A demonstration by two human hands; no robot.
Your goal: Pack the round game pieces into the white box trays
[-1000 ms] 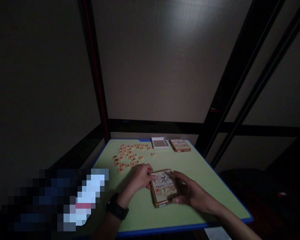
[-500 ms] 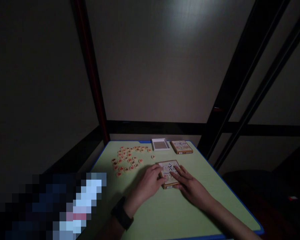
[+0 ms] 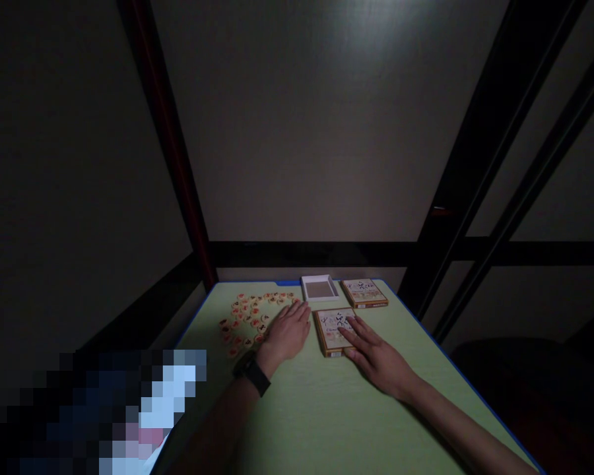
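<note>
My left hand [image 3: 290, 331] lies flat over the right side of a spread of round Chinese chess pieces [image 3: 245, 310], fingers stretched forward, hiding some of them. The pieces carry red or dark characters. To its right, a square printed chess box [image 3: 330, 330] rests on the table. My right hand [image 3: 379, 356] is laid over the box's right side, fingers spread on its top and thumb near the front edge. A gap separates my left hand from the box.
A green table [image 3: 301, 415] with a blue edge carries everything. At its far side stand an open white box tray [image 3: 319, 297] and a second printed box [image 3: 363, 294]. A dark wall panel [image 3: 307, 132] rises behind. A pixelated patch covers the lower left.
My left hand has let go of the box's left side and moved left onto the pieces. The box sits slightly farther away, with my right hand still on it.
</note>
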